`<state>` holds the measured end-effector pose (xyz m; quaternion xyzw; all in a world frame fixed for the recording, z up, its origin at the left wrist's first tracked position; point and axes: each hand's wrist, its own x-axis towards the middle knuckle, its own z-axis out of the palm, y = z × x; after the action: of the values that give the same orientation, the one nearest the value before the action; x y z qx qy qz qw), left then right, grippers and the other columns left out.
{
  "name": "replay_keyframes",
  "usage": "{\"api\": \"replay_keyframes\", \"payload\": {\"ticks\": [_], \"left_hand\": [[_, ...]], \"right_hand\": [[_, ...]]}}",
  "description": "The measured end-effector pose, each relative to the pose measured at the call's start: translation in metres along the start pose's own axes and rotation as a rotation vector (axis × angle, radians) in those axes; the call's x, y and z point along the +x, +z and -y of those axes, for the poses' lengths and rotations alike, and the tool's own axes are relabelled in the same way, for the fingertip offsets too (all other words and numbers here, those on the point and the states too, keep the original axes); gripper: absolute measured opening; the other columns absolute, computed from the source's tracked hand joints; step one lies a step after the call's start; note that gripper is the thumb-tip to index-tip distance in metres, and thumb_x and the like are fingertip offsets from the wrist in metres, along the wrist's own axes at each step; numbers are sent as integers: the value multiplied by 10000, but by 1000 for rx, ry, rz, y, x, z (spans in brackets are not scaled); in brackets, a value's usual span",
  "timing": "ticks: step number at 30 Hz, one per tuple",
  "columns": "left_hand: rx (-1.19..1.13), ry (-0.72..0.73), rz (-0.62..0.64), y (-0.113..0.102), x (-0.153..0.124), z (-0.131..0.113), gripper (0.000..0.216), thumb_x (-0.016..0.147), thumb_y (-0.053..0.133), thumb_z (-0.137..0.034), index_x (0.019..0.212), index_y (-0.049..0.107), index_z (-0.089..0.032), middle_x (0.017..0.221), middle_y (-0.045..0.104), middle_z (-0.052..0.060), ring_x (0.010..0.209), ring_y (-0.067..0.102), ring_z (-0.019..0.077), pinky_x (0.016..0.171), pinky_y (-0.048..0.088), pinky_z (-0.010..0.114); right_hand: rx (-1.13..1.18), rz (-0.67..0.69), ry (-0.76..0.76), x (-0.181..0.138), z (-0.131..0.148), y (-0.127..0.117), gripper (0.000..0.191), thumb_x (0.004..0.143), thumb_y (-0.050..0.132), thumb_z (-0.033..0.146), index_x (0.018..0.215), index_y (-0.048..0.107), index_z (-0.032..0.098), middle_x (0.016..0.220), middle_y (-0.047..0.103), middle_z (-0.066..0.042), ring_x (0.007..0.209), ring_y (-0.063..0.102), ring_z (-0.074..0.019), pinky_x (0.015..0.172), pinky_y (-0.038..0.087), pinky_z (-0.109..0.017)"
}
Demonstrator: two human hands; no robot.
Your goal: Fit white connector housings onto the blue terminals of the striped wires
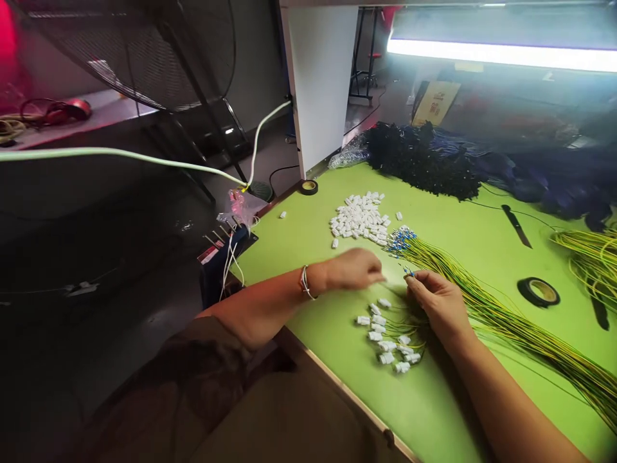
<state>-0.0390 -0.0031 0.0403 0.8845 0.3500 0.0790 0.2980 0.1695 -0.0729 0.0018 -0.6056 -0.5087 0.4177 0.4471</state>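
Observation:
My right hand (436, 299) pinches a few yellow-green wires near their blue-and-metal crimped ends (409, 272), which stick out past the thumb and finger. To its left is my left hand (355, 269), slightly blurred, with curled fingers closed at the tips; what they hold, if anything, I cannot make out. Below both hands lie several white plastic connectors (385, 345) with wires fitted. Just beyond them is a heap of loose white connectors (360, 217). A long bundle of yellow-green wires (501, 315) runs beside my right hand, its blue terminals (402, 240) touching the heap's edge.
On the green tabletop (332, 360) lie black tape rolls (524, 292) and a dark blade-like tool (517, 226). Dark cable bundles (429, 161) fill the back under a lamp (496, 54). A white panel (321, 83) stands at the far left corner; a white cord (120, 153) crosses at left.

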Motion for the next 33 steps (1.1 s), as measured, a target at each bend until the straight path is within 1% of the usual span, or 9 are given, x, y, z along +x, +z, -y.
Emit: {"api": "replay_keyframes", "payload": {"ticks": [2,4,9,12,15,19,24,27,33], "left_hand": [[188,-266,-266,-19,-1,14,284,880,567,-351,886,733,-120,886,706,120,818,621,204,755,449,302],[290,-419,-358,-33,-2,29,270,863,588,-337,956,717,-119,927,704,139,859,636,235,772,458,322],[378,-451,-153,-36,-1,43,218,800,615,-171,987,718,-128,994,705,151,941,650,255,821,474,315],[325,-380,-196,-28,3,39,248,790,575,-97,974,735,-142,1025,706,136,985,643,240,882,468,317],[37,-269,-289,-18,9,33,221,791,593,-105,947,745,-138,959,717,105,899,651,199,855,488,312],[-697,-277,-246,5,17,18,118,808,651,-172,866,725,-101,690,672,32,524,558,78,570,483,224],[-1407,-396,-140,29,21,4,55,784,697,-103,748,672,-70,660,664,37,591,643,77,625,519,191],[-1547,-439,-139,31,21,4,58,758,724,-70,747,669,-55,694,681,54,644,676,92,671,538,187],[-1548,-433,-63,30,21,8,109,738,762,-108,762,677,-43,688,689,78,631,678,102,640,539,187]], "right_hand": [[-4,16,11,0,0,1,288,726,720,452,731,631,178,554,573,9,458,408,-90,429,298,-236],[12,20,21,0,-1,1,290,725,717,455,768,625,183,550,577,11,461,411,-95,432,289,-238],[32,-11,10,2,-5,3,278,689,723,429,738,586,192,507,488,45,452,369,-91,436,265,-240],[-10,-14,-26,4,-7,3,250,682,708,406,704,593,185,536,469,42,469,334,-85,446,247,-244],[-53,-12,-55,5,-7,3,242,710,674,414,689,609,182,570,507,21,509,373,-101,483,285,-253],[-73,-6,-79,5,-5,2,254,728,673,416,650,622,180,586,540,7,561,426,-121,547,338,-266],[-103,33,-101,2,-3,2,235,731,658,366,596,628,175,554,528,15,564,420,-121,567,331,-271],[-109,44,-101,1,-1,2,224,733,635,346,589,626,176,553,528,16,569,425,-121,580,334,-273],[-102,34,-108,0,5,4,237,725,640,364,585,615,175,544,504,20,561,414,-116,569,331,-267]]}}
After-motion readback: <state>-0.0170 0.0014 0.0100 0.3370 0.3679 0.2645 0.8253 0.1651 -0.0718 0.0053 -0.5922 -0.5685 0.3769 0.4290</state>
